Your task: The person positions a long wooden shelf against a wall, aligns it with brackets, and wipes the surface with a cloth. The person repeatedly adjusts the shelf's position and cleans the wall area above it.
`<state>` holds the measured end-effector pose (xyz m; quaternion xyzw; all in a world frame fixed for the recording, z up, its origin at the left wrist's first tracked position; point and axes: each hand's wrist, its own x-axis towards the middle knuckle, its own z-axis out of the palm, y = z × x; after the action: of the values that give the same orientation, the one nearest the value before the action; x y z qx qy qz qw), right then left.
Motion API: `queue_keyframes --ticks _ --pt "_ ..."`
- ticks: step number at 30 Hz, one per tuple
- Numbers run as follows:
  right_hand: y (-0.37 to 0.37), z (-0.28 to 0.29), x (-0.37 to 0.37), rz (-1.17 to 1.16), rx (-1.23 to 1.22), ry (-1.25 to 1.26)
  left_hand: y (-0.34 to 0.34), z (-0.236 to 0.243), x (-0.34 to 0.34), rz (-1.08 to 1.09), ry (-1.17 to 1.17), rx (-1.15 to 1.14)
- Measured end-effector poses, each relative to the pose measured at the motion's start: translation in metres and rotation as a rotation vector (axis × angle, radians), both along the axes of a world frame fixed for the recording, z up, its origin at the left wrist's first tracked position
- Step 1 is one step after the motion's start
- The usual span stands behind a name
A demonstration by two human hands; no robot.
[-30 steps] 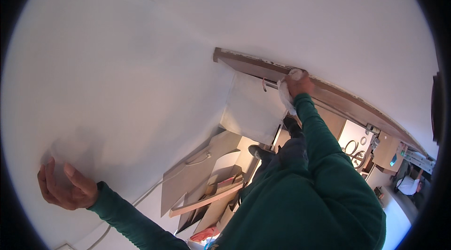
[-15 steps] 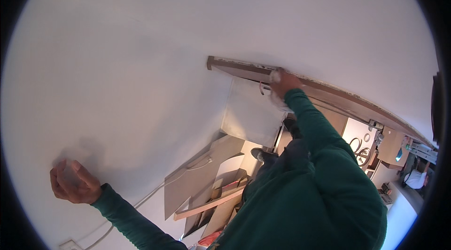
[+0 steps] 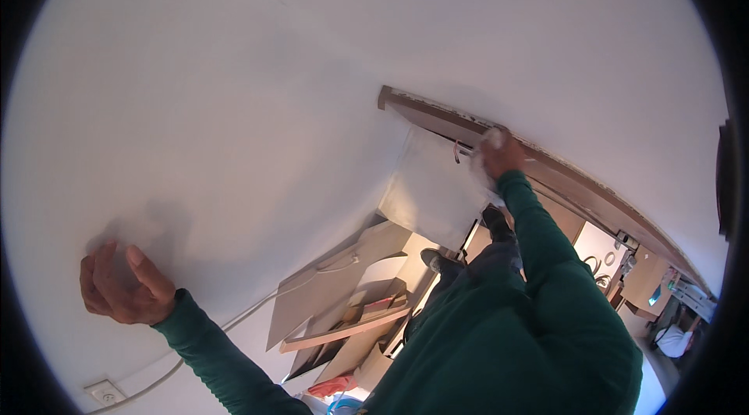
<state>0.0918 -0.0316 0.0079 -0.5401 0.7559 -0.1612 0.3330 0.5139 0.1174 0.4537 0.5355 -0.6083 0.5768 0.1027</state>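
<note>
My right hand, in a green sleeve, is closed on a whitish crumpled rag. It presses at the long brown wooden ledge that runs along the white wall, close to its left end. The ledge's top edge is rough and flecked with white. My left hand is at the white wall on the left. Its fingers are bent and its thumb stands apart, with nothing held in it. Short loose wires hang below the ledge beside my right hand.
Below me, several boards and panels lean against the wall, with a wooden strip across them. A cable runs down to a wall socket. My feet stand high above the floor. Another person is at the far right.
The view has shifted, so the ledge appears further right. My right hand stays on the ledge with the rag, slightly blurred. My left hand remains at the wall.
</note>
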Motion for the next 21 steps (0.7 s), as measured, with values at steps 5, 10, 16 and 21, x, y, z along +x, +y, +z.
queue_keyframes --ticks 5,10,16,21 --pt "-0.032 0.0 0.079 -0.013 0.071 -0.12 0.005 0.003 0.004 0.001 -0.023 -0.038" --pt "-0.042 -0.005 0.096 -0.016 0.023 -0.15 -0.008 -0.004 0.005 -0.089 0.002 -0.015" --pt "-0.034 0.008 0.041 0.301 0.073 0.015 0.002 0.009 0.004 -0.033 -0.001 0.026" --pt "0.003 0.015 -0.027 0.125 0.134 0.115 0.002 0.005 0.007 0.009 -0.024 0.05"
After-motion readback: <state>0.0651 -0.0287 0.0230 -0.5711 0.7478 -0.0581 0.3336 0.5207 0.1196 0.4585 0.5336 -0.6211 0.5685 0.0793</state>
